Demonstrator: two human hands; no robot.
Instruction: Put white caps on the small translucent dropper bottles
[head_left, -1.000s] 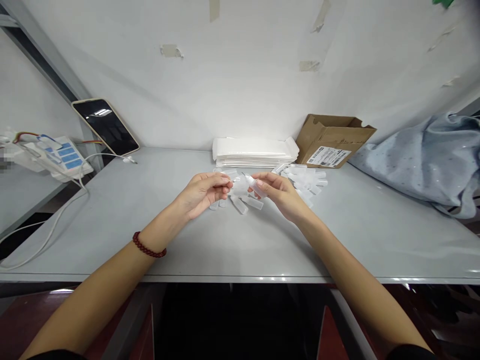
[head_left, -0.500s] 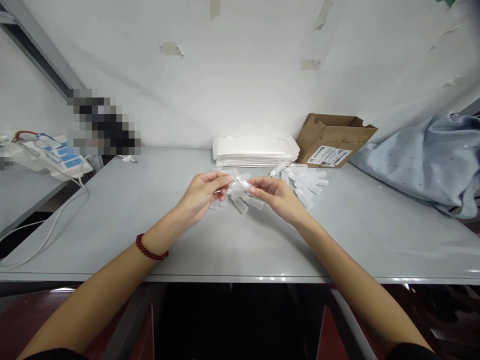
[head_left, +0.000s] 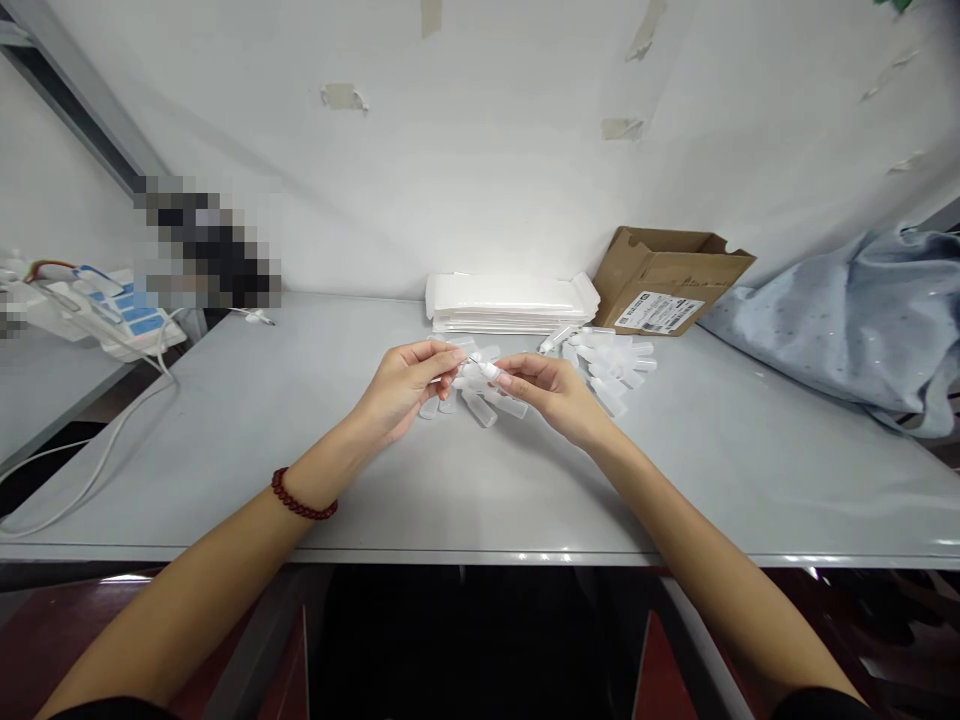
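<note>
My right hand [head_left: 546, 388] is closed in a pinch on a small white-tipped plastic bottle [head_left: 489, 370], its tip pointing left; the fingers cover most of its body. Facing it, my left hand [head_left: 409, 383] is closed too, thumb and forefinger together at a thin dark pin-like piece [head_left: 472, 360]. That piece spans the small gap to the bottle's white tip; whether it goes inside I cannot tell. Below and behind the fingers lie several translucent small bottles [head_left: 480, 408]. A second heap of similar bottles [head_left: 619, 362] is just beyond my right hand.
Against the wall are a stack of white flat packages [head_left: 514, 297] and an open cardboard box [head_left: 667, 280]. A light blue cloth bag [head_left: 847, 320] rests at the right. White cables [head_left: 112, 460] and a power strip [head_left: 127, 310] are at the left of the grey table [head_left: 480, 500].
</note>
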